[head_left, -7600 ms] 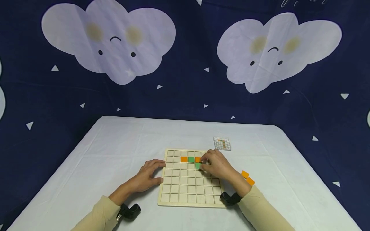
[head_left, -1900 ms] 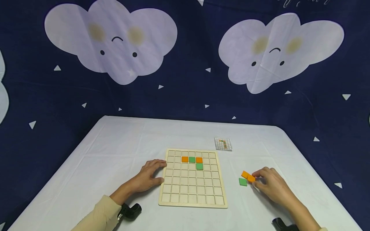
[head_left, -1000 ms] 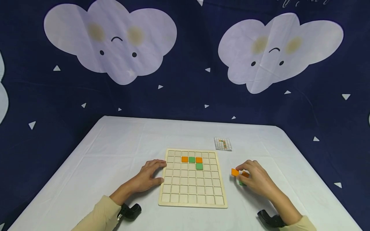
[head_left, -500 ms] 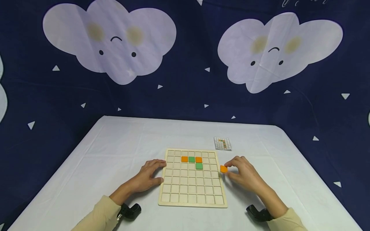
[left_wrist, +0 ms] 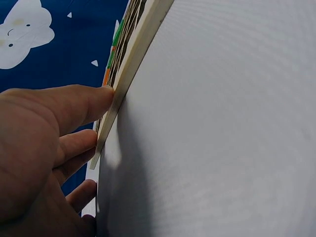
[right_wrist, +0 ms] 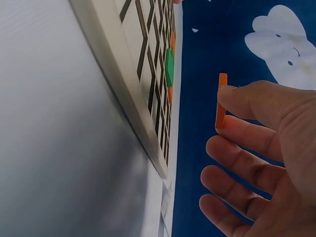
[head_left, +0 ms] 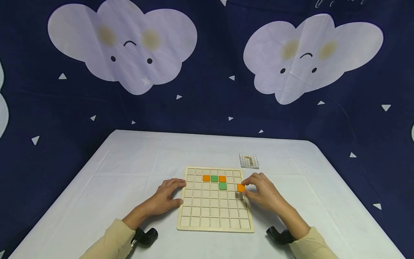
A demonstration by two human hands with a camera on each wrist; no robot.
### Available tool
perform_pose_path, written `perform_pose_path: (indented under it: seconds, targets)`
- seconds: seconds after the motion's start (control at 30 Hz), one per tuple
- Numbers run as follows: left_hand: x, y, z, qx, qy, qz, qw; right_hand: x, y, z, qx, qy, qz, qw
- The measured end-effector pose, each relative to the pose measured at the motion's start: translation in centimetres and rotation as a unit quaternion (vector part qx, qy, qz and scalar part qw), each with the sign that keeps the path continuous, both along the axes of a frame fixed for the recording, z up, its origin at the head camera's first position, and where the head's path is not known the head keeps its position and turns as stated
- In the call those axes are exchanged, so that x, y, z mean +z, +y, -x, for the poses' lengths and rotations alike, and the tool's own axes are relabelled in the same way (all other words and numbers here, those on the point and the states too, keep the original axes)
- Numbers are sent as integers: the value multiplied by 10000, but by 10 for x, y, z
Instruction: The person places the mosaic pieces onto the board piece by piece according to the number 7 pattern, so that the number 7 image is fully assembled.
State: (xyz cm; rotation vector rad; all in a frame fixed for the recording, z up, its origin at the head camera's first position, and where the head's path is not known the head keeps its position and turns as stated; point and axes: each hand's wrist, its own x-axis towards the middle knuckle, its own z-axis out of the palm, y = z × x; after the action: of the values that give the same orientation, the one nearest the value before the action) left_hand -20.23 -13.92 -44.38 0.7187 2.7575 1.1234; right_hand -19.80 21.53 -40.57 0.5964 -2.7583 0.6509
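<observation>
My right hand (head_left: 263, 191) pinches a square orange tile (head_left: 240, 187) between thumb and index finger, over the right side of a wooden grid board (head_left: 214, 223). In the right wrist view that tile (right_wrist: 221, 101) appears edge-on, held off the board, while the other fingers curve loosely below. On the board, a row reads orange tile (head_left: 206, 178), green tile (head_left: 214, 178), orange tile (head_left: 222, 178); another green tile (head_left: 222, 186) lies under the last one. My left hand (head_left: 163, 200) rests its thumb and fingertips against the board's left edge, fingers relaxed.
A small printed card (head_left: 249, 160) with a coloured grid pattern lies beyond the board's far right corner. The white-covered table (head_left: 136, 158) meets a dark cloud-print backdrop (head_left: 213, 104). Black wrist mounts (head_left: 146, 238) sit at both wrists.
My right hand took an orange tile from the loose tiles on the right and carried it left, over the board. The loose tiles are now hidden behind it. The left hand stays put.
</observation>
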Motion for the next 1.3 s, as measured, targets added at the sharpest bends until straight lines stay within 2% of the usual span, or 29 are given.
perform_pose_path:
  seconds: [0.3,0.7,1.03,1.3]
  targets:
    - [-1,0,0,-5,1,-10,10000,-2,-14,5,178,61,-14,9998]
    - [-1,-1,0,-35,29,-28,10000,-5,-29,7,237,-458,118,9986]
    - [-1,-2,0,-41,84,-25,10000,-12,-38,7,409,-366,48,9985]
    - [-2,-2,0,-85,167,-31,9998,-14,-42,6,367,-574,-20,9977]
